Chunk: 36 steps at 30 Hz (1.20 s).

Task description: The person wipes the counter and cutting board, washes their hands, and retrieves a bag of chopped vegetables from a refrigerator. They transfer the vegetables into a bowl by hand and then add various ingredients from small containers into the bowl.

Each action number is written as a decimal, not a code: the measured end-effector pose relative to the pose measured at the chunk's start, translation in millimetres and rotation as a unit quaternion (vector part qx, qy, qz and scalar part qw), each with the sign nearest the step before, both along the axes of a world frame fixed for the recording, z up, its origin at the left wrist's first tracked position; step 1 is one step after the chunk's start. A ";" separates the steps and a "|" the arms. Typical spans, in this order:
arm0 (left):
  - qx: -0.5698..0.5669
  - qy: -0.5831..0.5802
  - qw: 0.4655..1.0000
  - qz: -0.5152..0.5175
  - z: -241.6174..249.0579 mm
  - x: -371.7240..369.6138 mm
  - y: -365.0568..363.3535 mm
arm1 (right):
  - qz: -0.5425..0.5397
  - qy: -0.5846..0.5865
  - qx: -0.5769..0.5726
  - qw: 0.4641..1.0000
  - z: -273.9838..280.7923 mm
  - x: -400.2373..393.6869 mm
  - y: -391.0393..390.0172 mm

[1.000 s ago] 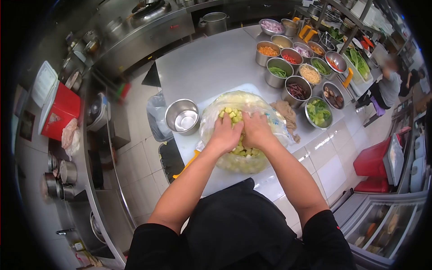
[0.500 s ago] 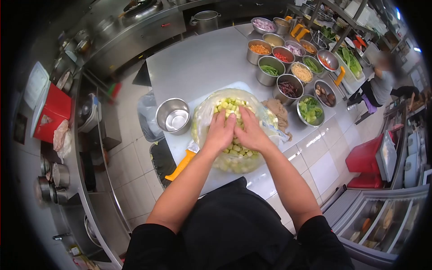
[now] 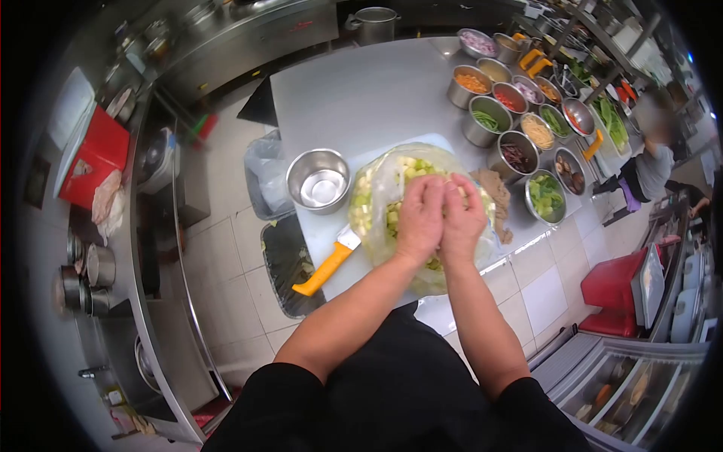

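Note:
A clear plastic bag (image 3: 382, 167) full of diced pale-green vegetable (image 3: 420, 167) stands on a white cutting board (image 3: 310, 232). My left hand (image 3: 422, 217) and my right hand (image 3: 463, 220) are cupped together over the bag's mouth, fingers curled and sides touching. Whatever lies between the palms is hidden from me. Left of the bag sits a steel bowl (image 3: 319, 181) with nothing in it. Beside the bag, a knife with a yellow handle (image 3: 325, 271) rests at the board's edge, its blade partly covered. A brown cloth (image 3: 493, 207) lies to the right.
Steel containers of cut vegetables, such as carrot (image 3: 471, 80), green beans (image 3: 486, 120) and leafy greens (image 3: 545, 198), crowd the table's right side. Lined bins (image 3: 267, 177) stand on the floor at left. Another person (image 3: 654, 162) is at far right.
My hands have come up from among the diced vegetable and closed into a cup together. The view has shifted, so the table sits further right.

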<state>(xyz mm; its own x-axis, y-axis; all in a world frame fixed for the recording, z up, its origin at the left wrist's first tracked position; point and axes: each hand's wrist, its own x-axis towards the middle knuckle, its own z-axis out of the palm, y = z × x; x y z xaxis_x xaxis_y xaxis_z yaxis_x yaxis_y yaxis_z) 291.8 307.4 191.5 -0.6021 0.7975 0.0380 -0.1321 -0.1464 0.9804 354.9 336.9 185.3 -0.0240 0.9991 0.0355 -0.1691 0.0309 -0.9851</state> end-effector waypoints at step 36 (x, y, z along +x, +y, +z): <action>-0.026 0.054 0.998 -0.016 64.2 -171.4 -100.5 | 0.211 0.067 0.172 0.960 103.5 -58.0 -4.1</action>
